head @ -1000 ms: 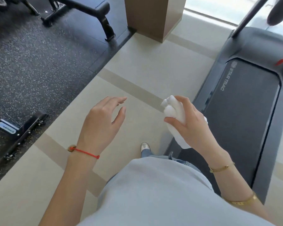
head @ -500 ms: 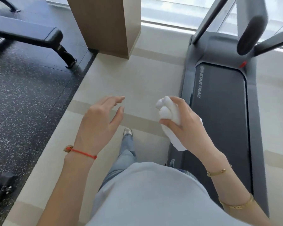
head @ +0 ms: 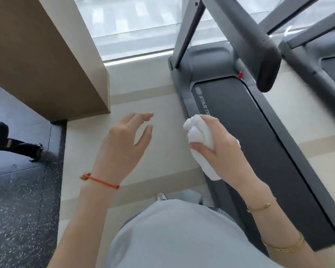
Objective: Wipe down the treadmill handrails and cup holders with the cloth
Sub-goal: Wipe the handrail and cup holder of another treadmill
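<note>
There is only one view, from a camera worn on the head. It looks forward and steeply down, with a wide angle. The two hands are near, in the middle of the frame. The floor is far below, the treadmill runs on the right, a window is far ahead.

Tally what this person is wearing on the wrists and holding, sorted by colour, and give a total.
Red: 1, the string bracelet on the left wrist
Gold: 2, a thin bracelet and a wider bangle on the right arm
White: 1, the cloth bunched in the right hand
Total: 4
</note>
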